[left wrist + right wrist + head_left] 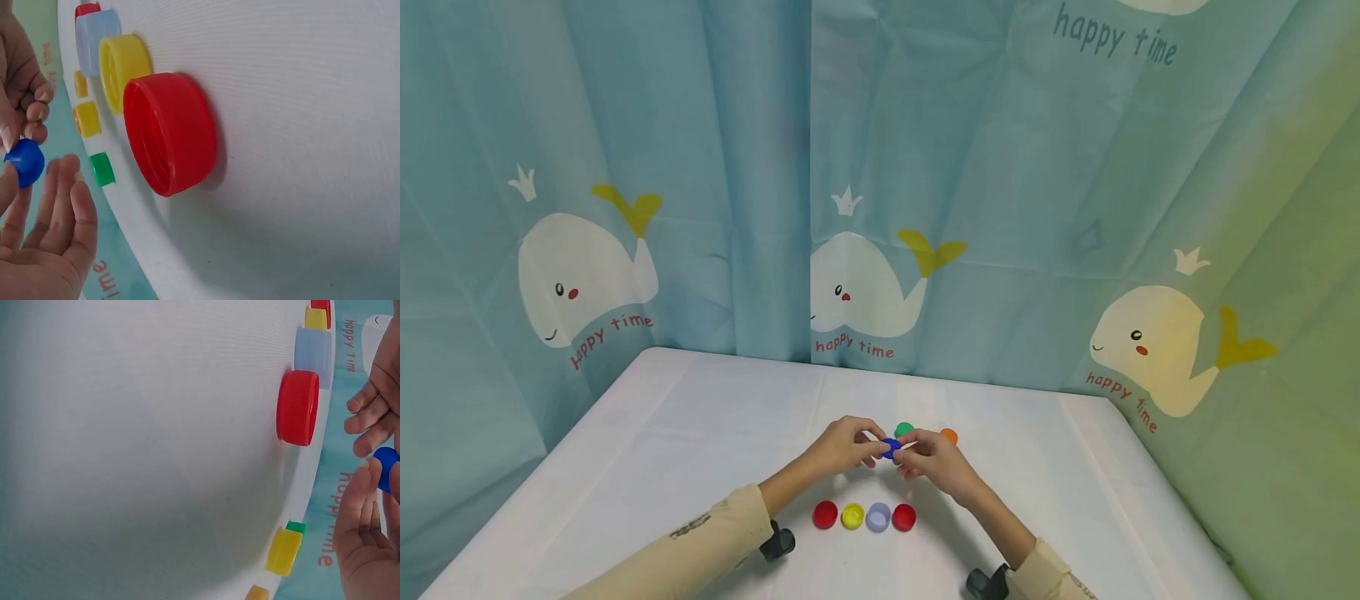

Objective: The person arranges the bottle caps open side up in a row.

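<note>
A small blue bottle cap [891, 448] is held off the table between both hands. My left hand [841, 444] pinches its left side with thumb and fingertips, and my right hand [942, 467] pinches its right side. In the left wrist view, the blue cap [26, 162] shows between the two thumbs, while the left hand's [59, 240] other fingers extend past it. The right wrist view cuts off part of the blue cap [387, 467] at its edge. Fingers cover some of the cap's rim.
Nearer the person, a row holds a red cap [825, 515], a yellow cap [853, 516], a pale blue cap [878, 517] and another red cap [904, 517]. Beyond the hands lie a green cap [905, 430], an orange cap [949, 436] and a yellow cap [88, 119]. A curtain [760, 250] hangs behind.
</note>
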A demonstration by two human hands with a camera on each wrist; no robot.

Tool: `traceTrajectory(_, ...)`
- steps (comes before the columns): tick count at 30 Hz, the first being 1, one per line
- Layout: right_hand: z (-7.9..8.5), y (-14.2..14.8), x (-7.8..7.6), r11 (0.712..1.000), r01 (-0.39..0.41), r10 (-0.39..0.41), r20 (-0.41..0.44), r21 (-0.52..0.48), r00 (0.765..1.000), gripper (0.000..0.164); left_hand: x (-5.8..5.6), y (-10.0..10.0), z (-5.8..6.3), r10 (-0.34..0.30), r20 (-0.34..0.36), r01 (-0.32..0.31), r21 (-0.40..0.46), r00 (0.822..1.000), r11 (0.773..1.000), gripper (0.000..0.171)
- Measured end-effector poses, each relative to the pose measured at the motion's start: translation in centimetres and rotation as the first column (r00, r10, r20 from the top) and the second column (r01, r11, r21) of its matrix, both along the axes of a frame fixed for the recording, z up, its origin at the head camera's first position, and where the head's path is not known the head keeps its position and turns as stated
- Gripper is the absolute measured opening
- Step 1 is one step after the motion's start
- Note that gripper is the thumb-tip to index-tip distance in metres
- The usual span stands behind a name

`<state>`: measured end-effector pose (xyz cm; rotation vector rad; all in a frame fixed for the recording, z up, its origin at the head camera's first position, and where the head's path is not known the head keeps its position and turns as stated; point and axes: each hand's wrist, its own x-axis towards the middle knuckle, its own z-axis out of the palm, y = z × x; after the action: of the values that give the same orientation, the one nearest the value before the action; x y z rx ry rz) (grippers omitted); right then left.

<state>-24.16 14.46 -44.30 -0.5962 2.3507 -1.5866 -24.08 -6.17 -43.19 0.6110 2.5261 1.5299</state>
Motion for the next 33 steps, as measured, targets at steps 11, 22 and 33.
traceTrajectory(11, -0.2, 0.2, 0.3, 1.0, 0.006, -0.006, -0.044, 0.019, 0.999, 0.028, -0.2, -0.5, 0.0, -0.054, 0.022, 0.054, 0.014, 0.998, 0.998, 0.016)
traceTrajectory(22, 0.0, 0.5, 0.6, 1.0, 0.023, -0.021, -0.08, 0.02, 0.997, 0.025, 0.3, -0.5, 0.5, -0.123, -0.028, 0.124, 0.034, 0.992, 0.992, 0.015)
traceTrajectory(33, 2.8, 0.5, 2.9, 0.999, -0.032, 0.029, -0.105, -0.032, 0.994, 0.014, 0.8, -0.2, 0.3, -0.204, -0.142, 0.209, 0.023, 0.969, 0.978, 0.006)
